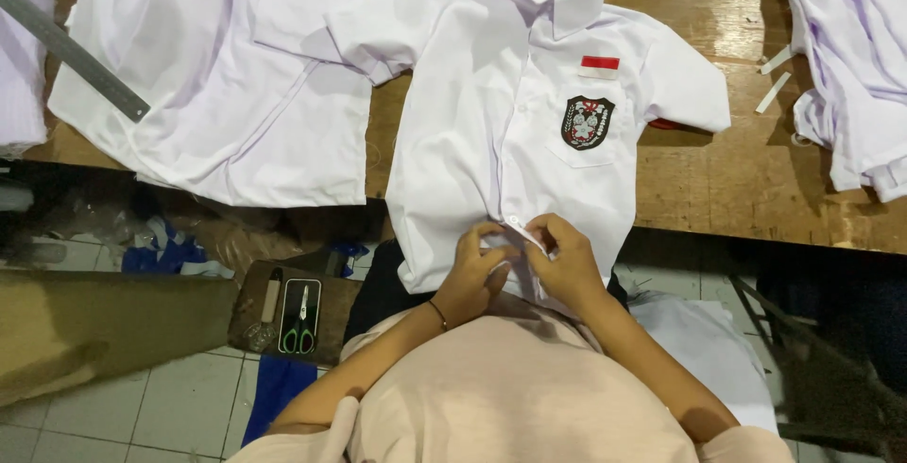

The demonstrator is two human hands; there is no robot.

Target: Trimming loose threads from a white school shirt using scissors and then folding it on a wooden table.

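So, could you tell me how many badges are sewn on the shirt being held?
2: a red and white flag patch above the pocket, a dark shield crest on it. Others may be hidden.

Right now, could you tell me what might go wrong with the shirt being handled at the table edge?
1. The white shirt hangs over the table edge; a tug from the left hand or right hand could slide it off.
2. The green-handled scissors lie low beside the person and could perhaps be knocked.
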